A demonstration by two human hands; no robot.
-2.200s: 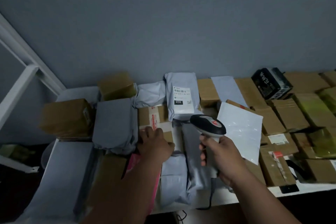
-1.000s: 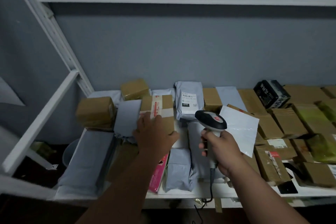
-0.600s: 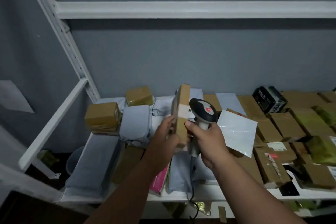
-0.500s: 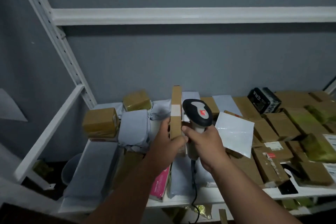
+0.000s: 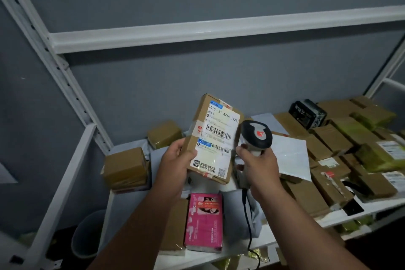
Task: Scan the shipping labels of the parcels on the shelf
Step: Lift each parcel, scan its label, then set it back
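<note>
The left hand (image 5: 175, 161) is holding a brown cardboard parcel (image 5: 213, 138) up above the shelf (image 5: 372, 209), its grip closed on the box's left edge, thumb lying across the front and the white shipping label (image 5: 215, 140) with its barcodes facing the camera. The right hand (image 5: 259, 165) is gripping the handle of a barcode scanner (image 5: 256, 136) just beside the parcel's right edge, its cable (image 5: 248, 226) hanging down. Below, more brown boxes, grey mailer bags and a pink box (image 5: 205, 221) are lying crowded on the shelf.

Small label (image 5: 215, 138) print illegible
</note>
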